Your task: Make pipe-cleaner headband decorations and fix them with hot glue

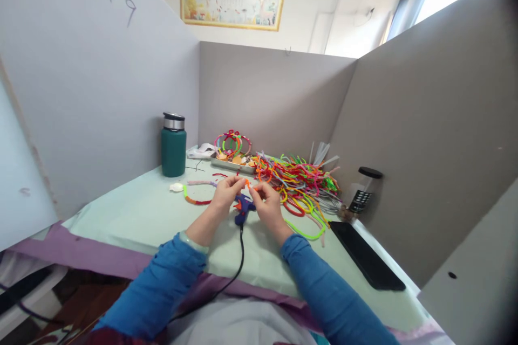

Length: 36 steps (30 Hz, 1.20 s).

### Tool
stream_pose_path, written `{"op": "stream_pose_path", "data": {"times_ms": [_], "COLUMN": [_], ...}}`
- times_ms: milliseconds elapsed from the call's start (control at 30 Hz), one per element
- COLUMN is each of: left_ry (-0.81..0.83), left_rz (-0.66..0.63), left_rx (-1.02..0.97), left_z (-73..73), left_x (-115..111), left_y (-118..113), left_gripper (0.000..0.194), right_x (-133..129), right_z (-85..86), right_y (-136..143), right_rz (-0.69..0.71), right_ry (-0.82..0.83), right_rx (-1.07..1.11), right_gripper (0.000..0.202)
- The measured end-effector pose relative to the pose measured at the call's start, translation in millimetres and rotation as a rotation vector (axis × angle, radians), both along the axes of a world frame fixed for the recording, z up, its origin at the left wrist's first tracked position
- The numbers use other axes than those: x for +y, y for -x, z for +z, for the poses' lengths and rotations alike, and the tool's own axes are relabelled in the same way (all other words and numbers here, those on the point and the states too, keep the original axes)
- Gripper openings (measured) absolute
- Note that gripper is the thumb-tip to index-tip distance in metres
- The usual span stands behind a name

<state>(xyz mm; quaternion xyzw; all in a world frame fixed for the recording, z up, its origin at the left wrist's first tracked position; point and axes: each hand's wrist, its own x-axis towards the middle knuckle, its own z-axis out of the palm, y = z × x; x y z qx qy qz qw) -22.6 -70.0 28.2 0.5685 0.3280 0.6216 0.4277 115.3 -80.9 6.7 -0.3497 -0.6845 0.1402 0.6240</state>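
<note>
Both hands meet over the middle of the table, fingers pinched. My left hand (226,194) and my right hand (267,202) grip a short orange pipe cleaner (247,184) between them, bent at its top. Just below the fingers lies a dark blue glue gun (242,210) with an orange trigger, its black cord running towards my lap. Left of my left hand rests a curved pipe cleaner piece (196,202), green and brownish red. A small white object (176,187) sits at its end. To the right of my right hand are looped green pipe cleaners (309,236).
A heap of coloured pipe cleaners (299,175) lies at the back right. Behind my hands stands a metal tray (232,165) with colourful rings (231,143). A green bottle (174,145) is at left; a black phone-like slab (366,256) and a dark-lidded clear cup (364,191) are at right.
</note>
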Motion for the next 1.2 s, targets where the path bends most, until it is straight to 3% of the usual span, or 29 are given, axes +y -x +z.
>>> {"op": "stream_pose_path", "data": {"times_ms": [167,333,533,800,1000,1200], "left_ry": [-0.026,-0.17,-0.37,-0.415,-0.311,-0.064], "left_rz": [-0.075,0.058,0.215,0.292,0.224,0.017], "left_rx": [0.149,0.427,0.628,0.832,0.645,0.222], "left_z": [-0.6,-5.5,-6.8,-8.8,-6.0,1.5], "left_x": [2,8,7,2,4,-1], "left_y": [3,4,4,2,1,0], "left_gripper": [0.029,0.036,0.015,0.014,0.017,0.028], "right_x": [4,6,4,-7,-2,2], "right_z": [4.5,6.1,6.9,10.5,9.9,7.7], "right_y": [-16,-31,-29,-25,-24,-17], "right_rz": [-0.027,-0.074,-0.085,-0.087,-0.088,0.119], "right_ry": [0.041,0.026,-0.044,-0.187,-0.04,0.202], "right_rx": [0.014,-0.094,-0.188,-0.271,-0.074,0.167], "right_gripper": [0.017,0.016,0.012,0.01,0.015,0.022]}}
